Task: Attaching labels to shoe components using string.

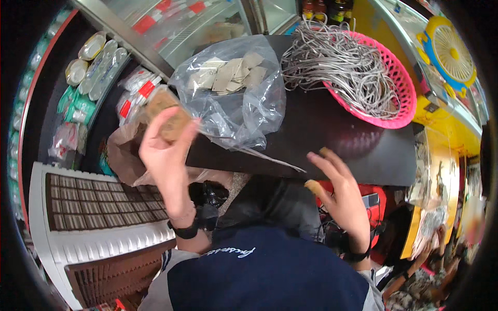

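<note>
1. Right hand, lower right of centre: its grip is apart, thumb and fingers spread, holding nothing that I can see; tan covers show on some fingertips.
2. Left hand, left of centre: its grip looks clamped on the brown card, which is motion-blurred, its exact tilt unclear.
3. Cord: a thin pale line with its long axis slanting from beside the left grip, down and rightward over the near part of the black desk. Its far-right end stops just left of the right fingertips, apart from them, so the right hand is nearer that end. Whether the other end joins the card, I cannot tell.
4. Bag, clear, upper centre, beyond the cord; pale tags lie inside.
5. Basket, pink, upper right, heaped with silvery strings.
</note>
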The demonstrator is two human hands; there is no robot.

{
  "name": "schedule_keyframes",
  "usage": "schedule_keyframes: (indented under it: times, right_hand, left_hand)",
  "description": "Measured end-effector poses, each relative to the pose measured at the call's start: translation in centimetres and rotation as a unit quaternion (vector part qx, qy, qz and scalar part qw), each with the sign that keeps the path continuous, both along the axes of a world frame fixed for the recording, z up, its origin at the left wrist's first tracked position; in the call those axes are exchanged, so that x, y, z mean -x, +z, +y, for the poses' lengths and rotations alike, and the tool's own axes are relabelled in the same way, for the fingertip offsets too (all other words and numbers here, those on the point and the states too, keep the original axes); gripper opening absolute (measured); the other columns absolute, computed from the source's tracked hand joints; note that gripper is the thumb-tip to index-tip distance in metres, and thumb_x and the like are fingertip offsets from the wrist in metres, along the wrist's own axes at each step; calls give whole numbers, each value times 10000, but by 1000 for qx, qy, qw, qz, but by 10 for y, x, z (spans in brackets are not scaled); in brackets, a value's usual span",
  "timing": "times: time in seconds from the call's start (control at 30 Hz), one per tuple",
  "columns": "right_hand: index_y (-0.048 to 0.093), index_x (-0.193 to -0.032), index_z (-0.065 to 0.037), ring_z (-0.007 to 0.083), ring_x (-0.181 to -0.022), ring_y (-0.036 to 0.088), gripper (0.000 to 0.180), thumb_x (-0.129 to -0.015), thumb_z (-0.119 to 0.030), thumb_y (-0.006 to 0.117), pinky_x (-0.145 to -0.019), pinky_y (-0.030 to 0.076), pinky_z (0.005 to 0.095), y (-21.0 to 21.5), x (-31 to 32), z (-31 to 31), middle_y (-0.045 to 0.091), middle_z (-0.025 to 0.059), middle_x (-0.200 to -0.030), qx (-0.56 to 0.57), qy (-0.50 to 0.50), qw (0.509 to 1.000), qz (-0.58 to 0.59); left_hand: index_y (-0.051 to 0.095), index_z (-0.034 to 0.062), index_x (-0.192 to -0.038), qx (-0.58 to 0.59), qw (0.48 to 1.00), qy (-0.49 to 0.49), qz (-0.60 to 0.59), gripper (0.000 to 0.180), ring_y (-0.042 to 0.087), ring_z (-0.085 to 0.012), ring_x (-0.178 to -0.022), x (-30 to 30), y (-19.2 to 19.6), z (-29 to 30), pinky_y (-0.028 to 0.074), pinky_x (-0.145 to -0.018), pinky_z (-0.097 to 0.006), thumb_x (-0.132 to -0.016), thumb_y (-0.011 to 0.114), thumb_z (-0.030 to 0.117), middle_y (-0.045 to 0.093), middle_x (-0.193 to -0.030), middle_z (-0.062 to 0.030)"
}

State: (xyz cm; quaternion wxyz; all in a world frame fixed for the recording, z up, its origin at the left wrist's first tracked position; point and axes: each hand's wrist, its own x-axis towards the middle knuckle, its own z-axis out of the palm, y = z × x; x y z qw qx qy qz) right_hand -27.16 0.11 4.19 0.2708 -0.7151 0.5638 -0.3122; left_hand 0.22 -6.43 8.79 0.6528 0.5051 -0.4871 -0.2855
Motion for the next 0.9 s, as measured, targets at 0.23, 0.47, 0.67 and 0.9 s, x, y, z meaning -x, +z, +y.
schedule_keyframes:
  times: [0.23,0.47,0.67,0.9]
  right_hand:
    - [611,-989,-14,261,-968,622,373,-654,-3,771,-821,489,326,18,-26,-25,645,125,-1073,106,59,946,-301]
    - [654,-854,-6,238,-798,644,231,-651,62,740,-755,505,324,15,-48,-31,674,91,-862,186,65,948,-251]
    - [625,-876,0,249,-728,609,265,-630,79,683,-771,475,390,26,-69,-35,635,108,-855,327,121,934,-79]
    - [597,-898,7,260,-733,588,288,-627,64,676,-760,456,391,19,-122,-31,621,105,-854,321,155,933,-39]
  left_hand:
    - [562,-38,-1050,-52,980,-188,27,346,652,-174,-890,78,1,28,538,-779,-265,-738,703,-93,614,-996,-97]
    - [591,-30,-1026,-31,978,-203,39,278,646,-166,-900,69,-6,36,543,-771,-260,-768,690,-66,549,-1016,-63]
    - [646,8,-959,-79,970,-226,-35,192,634,-128,-870,20,-8,39,535,-750,-237,-776,690,-31,561,-976,-50]
    - [614,-31,-940,-156,933,-313,-79,235,608,-148,-916,-39,-14,45,541,-789,-251,-731,689,-107,529,-982,-64]
